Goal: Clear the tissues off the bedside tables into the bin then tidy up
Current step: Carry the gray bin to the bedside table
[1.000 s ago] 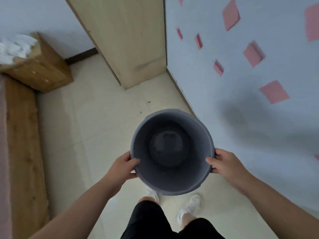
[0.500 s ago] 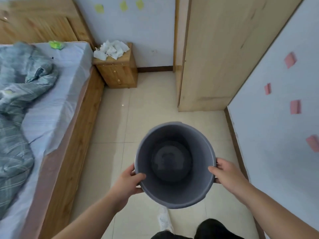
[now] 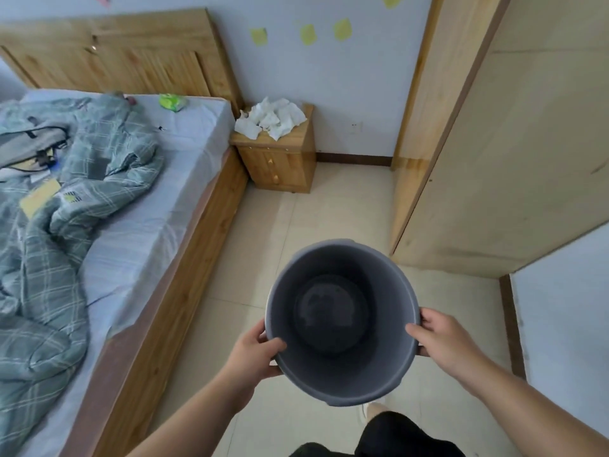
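Observation:
I hold a grey round bin [image 3: 342, 258] in front of me above the floor, its inside empty. My left hand [image 3: 253, 349] grips the rim on its left side, my right hand [image 3: 441, 341] grips the rim on its right. Ahead, a wooden bedside table [image 3: 280, 163] stands between the bed and the wall. A heap of crumpled white tissues [image 3: 273, 118] covers its top, well beyond the bin.
A wooden-framed bed [image 3: 171, 258] with a rumpled green checked duvet [image 3: 66, 209] runs along the left. A tall wooden wardrobe [image 3: 494, 143] stands on the right. Beige tiled floor [image 3: 329, 209] lies between them up to the bedside table.
The view has swung left and come closer to the bed and bedside table. Both hands keep the same grip on the bin.

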`<control>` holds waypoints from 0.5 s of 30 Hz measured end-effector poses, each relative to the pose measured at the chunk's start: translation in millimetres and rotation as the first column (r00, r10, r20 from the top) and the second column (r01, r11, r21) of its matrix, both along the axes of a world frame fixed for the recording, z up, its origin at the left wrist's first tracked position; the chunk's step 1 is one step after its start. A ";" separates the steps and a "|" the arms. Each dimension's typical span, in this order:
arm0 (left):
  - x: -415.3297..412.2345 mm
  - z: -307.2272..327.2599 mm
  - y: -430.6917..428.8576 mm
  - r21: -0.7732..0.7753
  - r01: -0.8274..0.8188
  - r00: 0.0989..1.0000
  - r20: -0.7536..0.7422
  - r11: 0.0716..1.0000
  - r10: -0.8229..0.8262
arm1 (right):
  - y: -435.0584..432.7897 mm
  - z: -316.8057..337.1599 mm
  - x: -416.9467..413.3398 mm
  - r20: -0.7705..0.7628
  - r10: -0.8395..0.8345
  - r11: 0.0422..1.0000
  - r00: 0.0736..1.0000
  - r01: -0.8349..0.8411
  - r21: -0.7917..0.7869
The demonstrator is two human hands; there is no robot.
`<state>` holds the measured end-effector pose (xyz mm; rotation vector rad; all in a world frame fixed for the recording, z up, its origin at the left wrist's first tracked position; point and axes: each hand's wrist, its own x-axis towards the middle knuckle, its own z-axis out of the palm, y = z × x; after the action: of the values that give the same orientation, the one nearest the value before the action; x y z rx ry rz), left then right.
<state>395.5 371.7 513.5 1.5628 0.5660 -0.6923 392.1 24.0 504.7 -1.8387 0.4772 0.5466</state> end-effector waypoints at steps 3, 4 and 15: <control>48.7 7.3 3.7 -0.002 -0.071 0.997 0.012 0.997 0.071 | -0.7 10.3 80.6 0.003 0.066 0.998 0.998 -0.066 0.012; 62.1 10.2 5.7 -0.010 -0.092 0.996 0.013 0.996 0.092 | 0.7 15.0 105.3 0.007 0.090 0.996 0.996 -0.091 0.018; 222.3 -27.0 73.9 -0.060 -0.265 0.964 -0.049 0.962 0.263 | 80.0 -20.1 313.9 -0.051 0.223 0.974 0.974 -0.224 -0.021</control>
<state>617.8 445.6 486.5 1.3825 0.7592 -0.5343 706.0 103.9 484.5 -1.9202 0.3118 0.7418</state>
